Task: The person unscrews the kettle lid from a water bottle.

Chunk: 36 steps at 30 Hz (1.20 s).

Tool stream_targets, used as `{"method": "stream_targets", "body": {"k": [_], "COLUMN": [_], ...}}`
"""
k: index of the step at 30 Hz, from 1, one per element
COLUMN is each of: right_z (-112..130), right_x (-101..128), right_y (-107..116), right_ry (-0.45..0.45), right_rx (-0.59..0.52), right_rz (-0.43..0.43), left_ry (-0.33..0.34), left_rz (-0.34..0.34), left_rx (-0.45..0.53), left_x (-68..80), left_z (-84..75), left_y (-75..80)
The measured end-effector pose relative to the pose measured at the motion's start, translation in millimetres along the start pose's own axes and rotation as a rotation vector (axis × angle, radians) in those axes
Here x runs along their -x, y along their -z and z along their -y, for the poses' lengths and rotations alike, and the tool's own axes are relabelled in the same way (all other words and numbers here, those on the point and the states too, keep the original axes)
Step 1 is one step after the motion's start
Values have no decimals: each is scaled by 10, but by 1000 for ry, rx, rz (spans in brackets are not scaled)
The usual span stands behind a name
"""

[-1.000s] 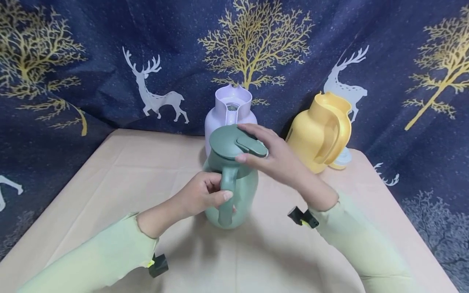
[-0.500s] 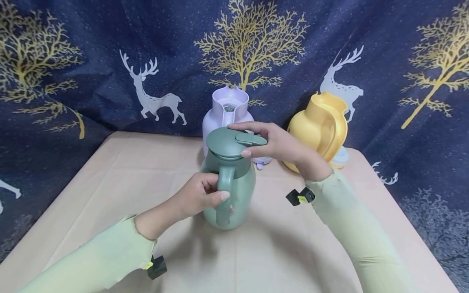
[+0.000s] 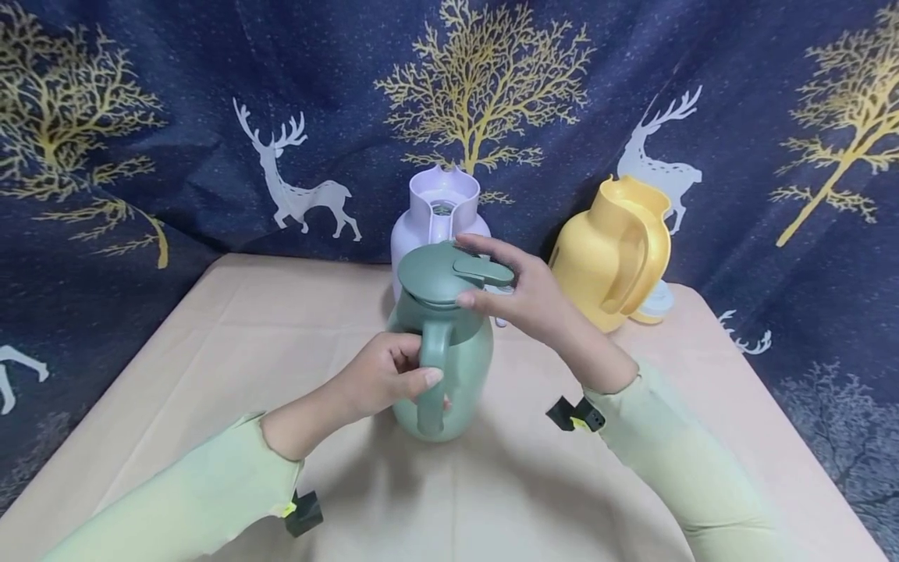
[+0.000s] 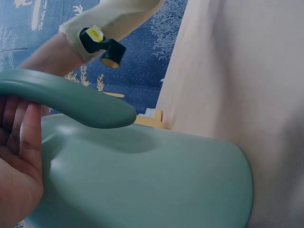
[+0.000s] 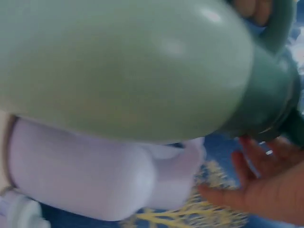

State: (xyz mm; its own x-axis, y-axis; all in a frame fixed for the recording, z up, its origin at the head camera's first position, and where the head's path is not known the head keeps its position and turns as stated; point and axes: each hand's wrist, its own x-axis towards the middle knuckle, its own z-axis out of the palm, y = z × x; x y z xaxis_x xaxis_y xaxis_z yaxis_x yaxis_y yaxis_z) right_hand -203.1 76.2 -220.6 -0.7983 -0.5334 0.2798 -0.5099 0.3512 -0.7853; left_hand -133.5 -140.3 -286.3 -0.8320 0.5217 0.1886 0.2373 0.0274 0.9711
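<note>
Green jug upright on the tabletop — both hands on it.

The left hand (image 3: 379, 378) clenches the handle of the green thermos jug (image 3: 442, 367), whose long axis stands vertical; the right hand (image 3: 534, 293), nearer the top, pinches the lid (image 3: 442, 273) directly above that grip — fingers curled round its rim.

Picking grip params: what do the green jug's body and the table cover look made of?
Green jug: likely matte plastic, perhaps a coated shell; soft, broad highlights and moulded handle. Table cover: seemingly thin beige fabric or plastic sheet; visible fold creases.
</note>
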Motion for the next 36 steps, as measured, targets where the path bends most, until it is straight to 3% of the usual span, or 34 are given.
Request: {"method": "stream_targets", "body": {"k": [3, 6, 16, 21, 27, 31, 36], "right_z": [121, 181, 163, 211, 167, 143, 193], "right_x": [33, 36, -34, -51, -53, -77, -113], "right_y": [-23, -33, 46, -2, -53, -59, -22], "right_ry": [-7, -15, -1, -9, 45, 80, 40], "right_rx": [137, 214, 188, 201, 121, 93, 122], "right_rz": [-80, -88, 3, -9, -43, -29, 16], "left_ry": [-8, -10, -23, -7, -10, -15, -27], "left_rz": [5, 11, 16, 12, 24, 30, 27], "left_rx": [0, 9, 42, 50, 25, 12, 26], "left_x": [-11, -15, -12, -2, -9, -10, -9], "left_z": [8, 4, -7, 3, 12, 9, -5], "left_y": [1, -2, -11, 4, 12, 16, 18]}}
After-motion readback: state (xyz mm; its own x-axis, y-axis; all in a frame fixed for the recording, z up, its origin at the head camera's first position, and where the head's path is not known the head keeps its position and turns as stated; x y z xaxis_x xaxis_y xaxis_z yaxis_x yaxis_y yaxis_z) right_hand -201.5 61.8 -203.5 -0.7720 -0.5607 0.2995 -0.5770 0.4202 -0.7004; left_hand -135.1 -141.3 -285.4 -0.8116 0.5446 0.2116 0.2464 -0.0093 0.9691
